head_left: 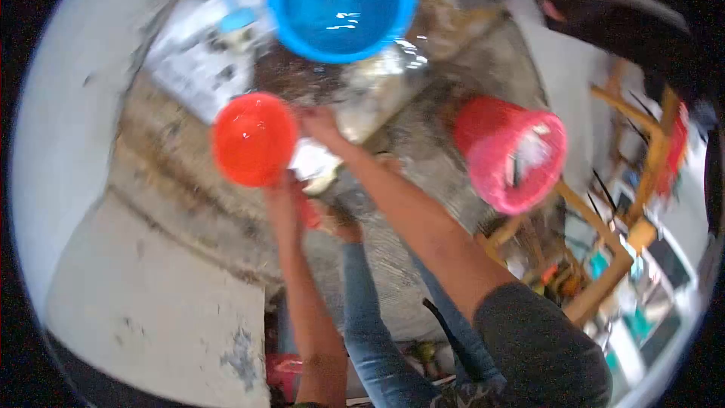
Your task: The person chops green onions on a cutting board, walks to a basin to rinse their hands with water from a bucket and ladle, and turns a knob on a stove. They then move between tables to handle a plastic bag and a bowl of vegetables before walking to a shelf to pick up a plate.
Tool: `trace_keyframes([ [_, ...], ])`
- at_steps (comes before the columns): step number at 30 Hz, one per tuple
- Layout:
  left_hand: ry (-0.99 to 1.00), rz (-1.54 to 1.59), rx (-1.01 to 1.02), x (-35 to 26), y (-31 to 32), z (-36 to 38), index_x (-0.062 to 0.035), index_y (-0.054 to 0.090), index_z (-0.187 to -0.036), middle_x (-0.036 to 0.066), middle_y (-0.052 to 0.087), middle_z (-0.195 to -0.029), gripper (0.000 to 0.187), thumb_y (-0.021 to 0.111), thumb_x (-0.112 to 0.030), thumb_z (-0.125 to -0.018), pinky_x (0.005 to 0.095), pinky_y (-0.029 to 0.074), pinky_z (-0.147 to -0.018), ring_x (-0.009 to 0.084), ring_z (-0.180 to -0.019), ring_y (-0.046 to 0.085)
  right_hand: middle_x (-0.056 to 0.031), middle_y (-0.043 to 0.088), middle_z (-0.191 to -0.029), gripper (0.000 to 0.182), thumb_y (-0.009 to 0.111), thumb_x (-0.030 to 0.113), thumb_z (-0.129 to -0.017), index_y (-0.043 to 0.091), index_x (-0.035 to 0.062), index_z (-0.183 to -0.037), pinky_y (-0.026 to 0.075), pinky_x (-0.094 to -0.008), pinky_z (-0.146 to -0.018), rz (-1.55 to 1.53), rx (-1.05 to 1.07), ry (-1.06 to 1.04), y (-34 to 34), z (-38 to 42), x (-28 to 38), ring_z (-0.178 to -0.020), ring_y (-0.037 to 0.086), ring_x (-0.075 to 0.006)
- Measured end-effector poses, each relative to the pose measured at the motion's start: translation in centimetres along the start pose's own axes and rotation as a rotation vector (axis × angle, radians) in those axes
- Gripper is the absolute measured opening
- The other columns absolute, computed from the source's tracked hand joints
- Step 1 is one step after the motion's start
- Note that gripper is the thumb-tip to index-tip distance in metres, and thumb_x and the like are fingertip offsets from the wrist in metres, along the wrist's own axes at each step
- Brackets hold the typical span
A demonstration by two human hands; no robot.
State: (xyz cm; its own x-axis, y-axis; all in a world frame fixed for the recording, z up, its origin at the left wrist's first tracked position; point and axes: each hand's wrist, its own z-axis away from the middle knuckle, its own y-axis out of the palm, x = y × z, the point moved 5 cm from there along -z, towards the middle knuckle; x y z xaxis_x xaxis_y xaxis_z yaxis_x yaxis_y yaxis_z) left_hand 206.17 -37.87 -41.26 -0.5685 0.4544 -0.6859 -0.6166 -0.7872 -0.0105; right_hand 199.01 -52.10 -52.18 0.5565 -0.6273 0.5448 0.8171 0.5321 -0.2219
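My left hand [285,200] grips the handle of a red plastic scoop [254,138] that holds water, raised over the wet floor. My right hand [321,125] reaches forward beside the scoop and touches a shiny metal vessel [370,94] lying below the blue bucket. Whether the right hand grips the vessel is blurred. A blue bucket [341,1] with water in it stands at the top of the view.
A pink bucket [513,153] with items inside stands to the right. A wet, dirty concrete floor [189,204] spreads around. A wooden frame [627,181] and cluttered objects lie at the right. My jeans-clad legs [370,310] are below.
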Motion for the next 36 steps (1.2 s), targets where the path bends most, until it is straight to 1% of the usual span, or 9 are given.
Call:
trace_keyframes([
  [3, -0.072, -0.275, -0.039, -0.1, -1.7, -2.2, -0.0103, 0.058, -0.105, -0.002, 0.059, -0.085, 0.027, 0.070, -0.033, -0.094, 0.0236, 0.042, -0.061, 0.0070, -0.069, 0.051, -0.0144, 0.071, -0.093, 0.052, 0.065, 0.002, -0.065, 0.064, 0.0014, -0.116, 0.052, -0.0402, -0.079, 0.058, -0.188, -0.591, -1.1, -0.8, -1.8, -0.089, 0.068, -0.0249],
  [6, -0.017, -0.278, 0.136, -2.4, -0.1, -4.3, -0.0095, 0.059, -0.101, -0.003, 0.058, -0.082, 0.024, 0.069, -0.030, -0.094, 0.0244, 0.041, -0.058, 0.0075, -0.066, 0.051, -0.0170, 0.070, -0.089, 0.038, 0.070, 0.008, -0.064, 0.067, 0.0045, -0.102, 0.053, -0.0453, -0.077, 0.241, -0.097, -0.698, -3.8, 1.7, -2.3, -0.085, 0.068, -0.0341],
  [8, 0.000, -0.493, 0.234, -4.9, 3.5, -5.4, -0.0088, 0.059, -0.100, -0.003, 0.057, -0.077, 0.022, 0.068, -0.028, -0.095, 0.0243, 0.041, -0.057, 0.0072, -0.064, 0.050, -0.0205, 0.066, -0.073, 0.007, 0.066, 0.013, -0.071, 0.069, 0.0063, -0.072, 0.053, -0.0475, -0.072, 0.223, -0.051, -0.335, -7.4, 3.3, -3.2, -0.076, 0.067, -0.0376],
  [13, 0.323, -0.324, 0.293, -9.7, 14.1, -7.2, -0.0076, 0.061, -0.096, 0.000, 0.058, -0.073, 0.023, 0.068, -0.029, -0.096, 0.0238, 0.041, -0.056, 0.0071, -0.059, 0.049, -0.0192, 0.063, -0.062, 0.037, 0.075, 0.033, -0.083, 0.066, 0.0034, -0.062, 0.054, -0.0451, -0.068, 0.347, -0.206, -0.301, -12.6, 8.2, -4.3, -0.066, 0.066, -0.0352],
  [20, 0.165, -0.149, 0.366, -6.6, 18.9, -16.7, -0.0049, 0.064, -0.106, 0.003, 0.066, -0.095, 0.034, 0.058, -0.038, -0.101, 0.0297, 0.047, -0.076, 0.0135, -0.083, 0.058, -0.0095, 0.065, -0.101, 0.051, 0.058, 0.047, -0.097, 0.055, 0.0069, -0.128, 0.053, -0.0447, -0.077, -0.454, 0.089, -0.220, -13.7, 14.4, 1.2, -0.085, 0.064, -0.0236],
  [26, -0.025, 0.081, 0.338, -7.0, 16.6, -9.4, 0.0025, 0.045, -0.140, 0.017, 0.050, -0.142, 0.055, 0.037, -0.040, -0.105, 0.0433, 0.040, -0.109, 0.0295, -0.128, 0.049, -0.0148, 0.065, -0.103, 0.055, 0.052, 0.048, -0.098, 0.052, 0.0057, -0.133, 0.052, -0.0474, -0.083, -0.524, 0.054, -0.262, -9.2, 20.6, 8.8, -0.095, 0.063, -0.0295],
  [32, -0.244, 0.428, 0.885, -14.8, 12.4, 16.9, 0.0049, 0.030, -0.152, 0.021, 0.039, -0.154, 0.059, 0.040, -0.030, -0.105, 0.0422, 0.028, -0.121, 0.0314, -0.144, 0.035, -0.0242, 0.066, -0.109, 0.054, 0.050, 0.046, -0.097, 0.054, 0.0028, -0.129, 0.051, -0.0510, -0.087, -0.174, -0.255, -0.182, -11.3, 30.1, 12.6, -0.099, 0.064, -0.0399],
  [33, 0.136, 0.053, 1.052, -17.9, 11.3, 21.6, 0.0042, 0.031, -0.151, 0.020, 0.034, -0.157, 0.059, 0.039, -0.033, -0.106, 0.0415, 0.024, -0.123, 0.0299, -0.146, 0.033, -0.0258, 0.066, -0.110, 0.054, 0.050, 0.045, -0.097, 0.054, 0.0023, -0.129, 0.051, -0.0515, -0.087, -0.185, -0.299, -0.161, -11.3, 31.7, 12.3, -0.100, 0.065, -0.0417],
  [36, -0.316, 0.232, 1.108, -19.0, 7.6, 21.7, 0.0052, 0.038, -0.146, 0.018, 0.040, -0.154, 0.054, 0.044, -0.030, -0.105, 0.0402, 0.027, -0.122, 0.0270, -0.142, 0.040, -0.0294, 0.067, -0.076, 0.074, 0.060, 0.068, -0.082, 0.072, -0.0048, -0.081, 0.052, -0.0529, -0.070, -0.284, -0.516, -0.275, -8.6, 33.2, 10.5, -0.078, 0.067, -0.0482],
])
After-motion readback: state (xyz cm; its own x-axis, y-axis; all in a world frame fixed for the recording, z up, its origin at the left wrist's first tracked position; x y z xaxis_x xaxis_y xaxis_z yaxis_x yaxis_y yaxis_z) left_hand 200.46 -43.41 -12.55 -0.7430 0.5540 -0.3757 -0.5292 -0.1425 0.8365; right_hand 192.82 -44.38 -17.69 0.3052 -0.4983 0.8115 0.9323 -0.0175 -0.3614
